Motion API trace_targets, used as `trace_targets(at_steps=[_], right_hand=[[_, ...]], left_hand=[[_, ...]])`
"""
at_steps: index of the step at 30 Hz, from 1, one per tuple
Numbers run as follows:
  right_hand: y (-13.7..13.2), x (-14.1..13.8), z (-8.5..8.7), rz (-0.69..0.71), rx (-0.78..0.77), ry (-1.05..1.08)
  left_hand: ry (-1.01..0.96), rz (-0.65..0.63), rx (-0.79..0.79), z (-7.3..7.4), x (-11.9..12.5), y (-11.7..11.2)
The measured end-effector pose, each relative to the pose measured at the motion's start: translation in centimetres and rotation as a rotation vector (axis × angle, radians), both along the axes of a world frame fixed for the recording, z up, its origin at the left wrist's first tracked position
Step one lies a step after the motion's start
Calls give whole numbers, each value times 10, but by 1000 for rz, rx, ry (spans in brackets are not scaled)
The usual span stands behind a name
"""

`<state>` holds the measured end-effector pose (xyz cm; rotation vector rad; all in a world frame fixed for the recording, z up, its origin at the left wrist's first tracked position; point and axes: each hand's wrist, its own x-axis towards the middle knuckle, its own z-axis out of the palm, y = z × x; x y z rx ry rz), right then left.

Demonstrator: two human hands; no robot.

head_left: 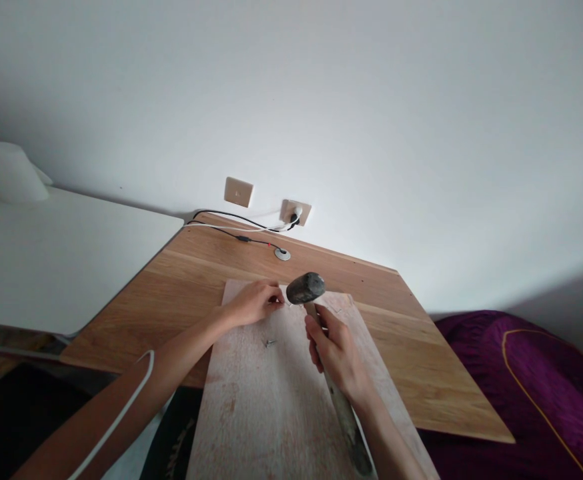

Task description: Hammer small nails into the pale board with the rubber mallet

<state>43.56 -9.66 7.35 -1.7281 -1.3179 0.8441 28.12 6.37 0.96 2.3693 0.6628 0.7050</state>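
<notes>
My right hand (334, 343) is closed around the wooden handle of a mallet (305, 288). Its dark, rounded head is raised above the far end of a long pale board (256, 407), and the handle slants back toward me. On the far left part of that board, my left hand (259, 302) pinches thumb and fingers together. A small thin piece, apparently a nail (288, 305), shows at those fingertips, partly hidden beside the mallet head. Closer to me on the board lie several small metal nails (269, 343).
Under the board is a wooden desk (421, 373), with a white table (71, 260) adjoining at left. Black and white cables (241, 230) run along the back to a wall socket (295, 212). Purple fabric (541, 380) lies at the right.
</notes>
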Motion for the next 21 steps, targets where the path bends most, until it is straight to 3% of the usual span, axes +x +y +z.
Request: trace_targets(at_steps=[10,21], right_hand=[[0,5,-9,-11,-2,20],[0,5,-6,-19,28,35]], left_hand=[[15,2,0,0,-3,-1],[-66,41,-31,-6,1,5]])
